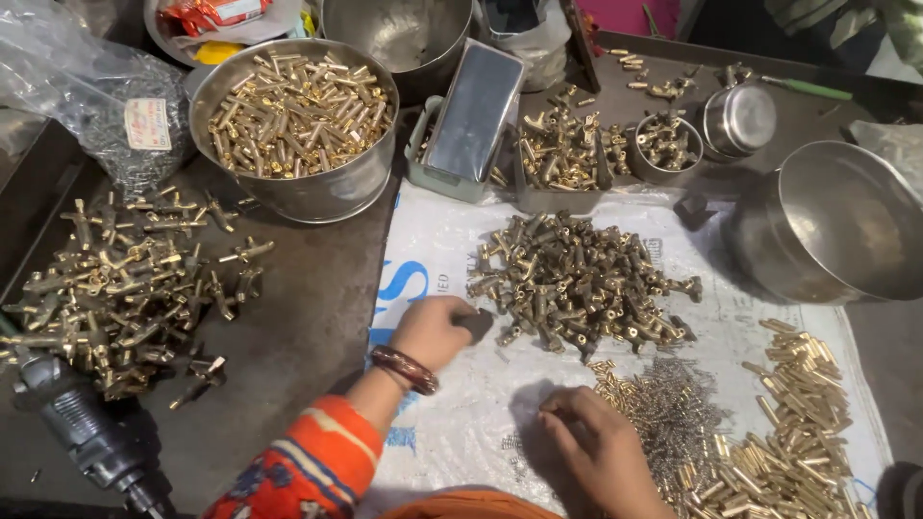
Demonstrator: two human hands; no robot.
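Note:
My left hand (pixel 435 330), with a dark red bangle on its wrist, rests on a white woven sack (pixel 442 423) and grips a dark brass fitting (pixel 476 323) at the near edge of a pile of brass T-shaped fittings (pixel 577 282). My right hand (pixel 596 452) lies palm down on the sack, its fingertips pinched over small metal springs (pixel 668 408). Whether it holds one is hidden. Beside it lie short brass tubes (pixel 798 423).
A steel bowl full of brass parts (pixel 298 120) stands at the back left, above a loose heap of assembled brass pieces (pixel 125 288). A power tool (pixel 87 432) lies near left. An upturned steel bowl (pixel 836 226) sits right. Small trays and cups (pixel 663 144) hold more parts.

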